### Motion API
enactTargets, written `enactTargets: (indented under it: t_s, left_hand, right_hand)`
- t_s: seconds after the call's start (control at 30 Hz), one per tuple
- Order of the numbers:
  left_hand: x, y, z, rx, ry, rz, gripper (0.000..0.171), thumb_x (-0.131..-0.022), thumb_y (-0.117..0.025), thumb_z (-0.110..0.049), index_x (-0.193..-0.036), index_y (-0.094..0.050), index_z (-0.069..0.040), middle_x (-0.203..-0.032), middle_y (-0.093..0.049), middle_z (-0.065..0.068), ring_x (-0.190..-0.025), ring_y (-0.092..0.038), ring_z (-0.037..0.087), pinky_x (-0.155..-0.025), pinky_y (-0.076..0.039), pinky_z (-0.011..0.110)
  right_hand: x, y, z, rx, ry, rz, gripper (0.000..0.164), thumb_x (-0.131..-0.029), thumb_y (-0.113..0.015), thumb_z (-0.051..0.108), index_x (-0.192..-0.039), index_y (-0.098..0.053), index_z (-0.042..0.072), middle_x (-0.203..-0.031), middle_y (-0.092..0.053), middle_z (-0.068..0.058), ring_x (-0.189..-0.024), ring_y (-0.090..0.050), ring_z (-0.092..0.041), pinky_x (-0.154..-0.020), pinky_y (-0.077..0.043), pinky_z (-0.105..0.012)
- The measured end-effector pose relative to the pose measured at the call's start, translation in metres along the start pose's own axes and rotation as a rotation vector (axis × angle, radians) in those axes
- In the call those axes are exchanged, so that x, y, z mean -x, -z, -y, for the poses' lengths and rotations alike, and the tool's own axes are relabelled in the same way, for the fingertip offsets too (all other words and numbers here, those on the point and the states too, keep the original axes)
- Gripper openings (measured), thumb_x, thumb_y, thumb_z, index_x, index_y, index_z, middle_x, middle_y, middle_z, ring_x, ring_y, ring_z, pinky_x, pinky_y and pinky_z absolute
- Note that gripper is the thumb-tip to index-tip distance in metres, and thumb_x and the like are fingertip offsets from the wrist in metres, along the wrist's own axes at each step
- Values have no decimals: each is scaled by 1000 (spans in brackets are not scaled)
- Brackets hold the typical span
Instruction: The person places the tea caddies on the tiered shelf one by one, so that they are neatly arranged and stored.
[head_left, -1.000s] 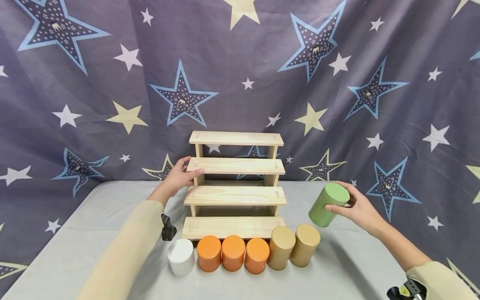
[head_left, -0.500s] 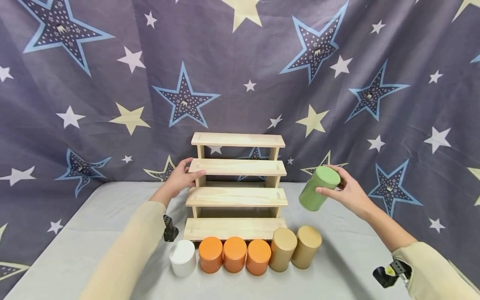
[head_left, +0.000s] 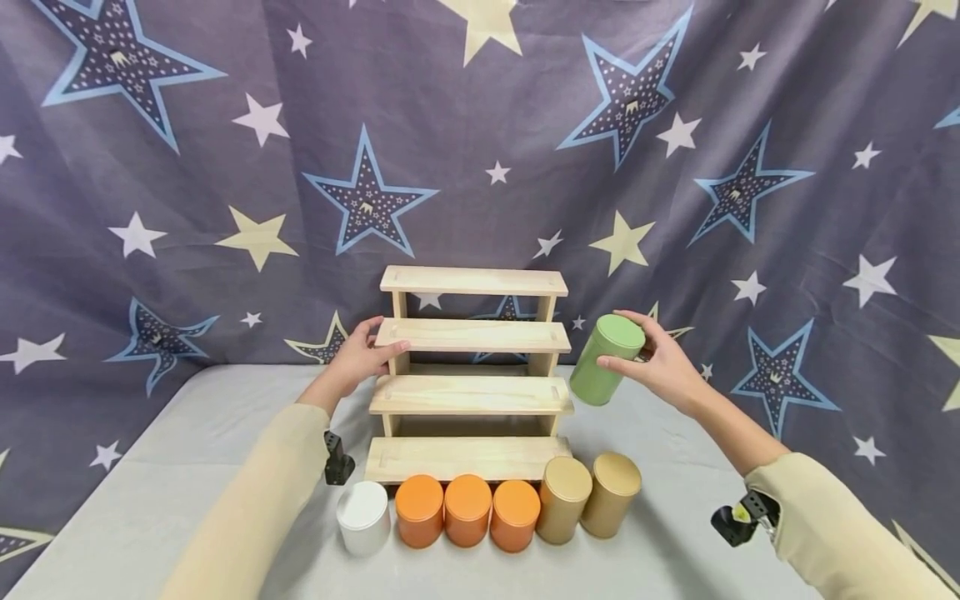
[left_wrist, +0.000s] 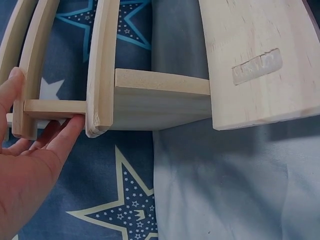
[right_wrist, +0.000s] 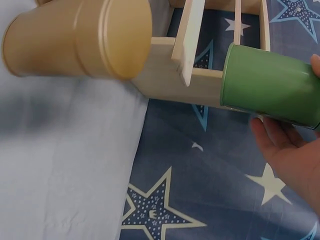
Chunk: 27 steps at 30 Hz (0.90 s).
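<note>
A pale wooden rack (head_left: 471, 395) with stepped shelves stands on the table against the star-patterned cloth. My left hand (head_left: 351, 362) grips its left end at the second shelf from the top, thumb on the board and fingers behind. In the left wrist view, fingertips touch the side support (left_wrist: 55, 107) below that board. My right hand (head_left: 663, 367) holds a green canister (head_left: 597, 367) by its sides, in the air, tilted, close to the right end of the rack. The right wrist view has the canister's base facing the rack, fingers partly cut off by the frame edge.
In front of the rack stand a white canister (head_left: 364, 518), several orange canisters (head_left: 467, 512) and two gold canisters (head_left: 562, 508), in one row. The star-patterned cloth (head_left: 480, 150) hangs behind the grey table covering (head_left: 187, 458).
My right hand has carried the green canister left and upward toward the rack, away from above the table's right side. My left hand keeps its hold on the rack.
</note>
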<state>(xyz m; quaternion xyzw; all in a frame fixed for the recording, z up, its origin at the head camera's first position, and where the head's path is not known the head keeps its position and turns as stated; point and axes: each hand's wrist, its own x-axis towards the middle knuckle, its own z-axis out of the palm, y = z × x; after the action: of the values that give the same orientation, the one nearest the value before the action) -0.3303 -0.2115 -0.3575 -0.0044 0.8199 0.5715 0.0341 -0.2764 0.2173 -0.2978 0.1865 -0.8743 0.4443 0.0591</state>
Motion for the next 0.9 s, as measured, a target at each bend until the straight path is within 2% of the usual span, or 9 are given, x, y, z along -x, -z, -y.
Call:
enactTargets:
  t_s: [0.2,0.5,0.9]
  left_hand:
    - [-1,-2,-1,4,-8,12,91,-89,-64,-33,-151,-2,-10,-148,-26,26,-129,-42,41,-100,-45,50]
    - [0,1,3,-13,-7,7,92,-89,-64,-34,-151,-2,-10,-148,-27,27,-128,-42,41,-99,-46,50]
    - [3,1,-2,-8,-4,12,89,-90,-63,-30,-151,-1,-10,-144,-30,28,-126,-44,42,-99,-45,50]
  right_hand:
    - [-7,-7,9,-41,28,23,75,-84,-71,23,-145,-29,15,-129,-50,-10,-104,-54,-12,-84,-49,-25]
    - [-21,-21,22,-99,52,57,78,-82,-73,24,-145,-28,15,-132,-49,-11,-114,-52,-28,-95,-47,-45]
    - [-40,-33,38,-137,88,67,76,-82,-73,22,-144,-29,14,-129,-53,-11,-111,-56,-26,-90,-50,-39]
